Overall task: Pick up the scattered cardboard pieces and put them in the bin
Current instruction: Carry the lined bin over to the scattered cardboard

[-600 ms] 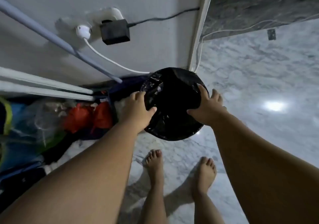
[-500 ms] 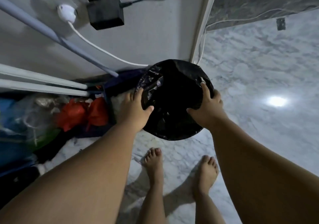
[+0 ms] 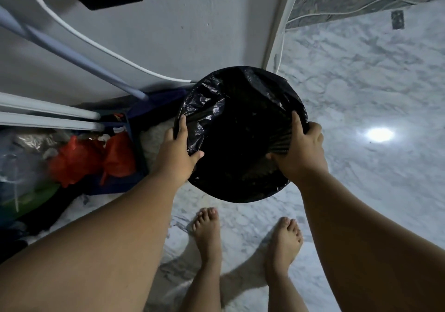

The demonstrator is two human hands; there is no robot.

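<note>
Both your hands are on the bin point(image 3: 237, 80). Left hand point(image 3: 177, 154) clamps the left rim: thumb hooked inside over the black liner point(image 3: 209, 100), fingers on the outside. Right hand point(image 3: 302, 151) grips the right rim, thumb inside, fingers curled over the edge. Neither holds anything else.

The bin is just ahead of your bare feet point(image 3: 207, 227), close to the wall point(image 3: 192, 35) corner. Can't tell if it's resting on the marble floor point(image 3: 361, 95) or lifted.

Progress: no cardboard pieces visible on the floor in view. The bin interior is too dark to confirm contents. My read: either pickup is done or you're only positioning the bin. Can't call it complete from this.
</note>
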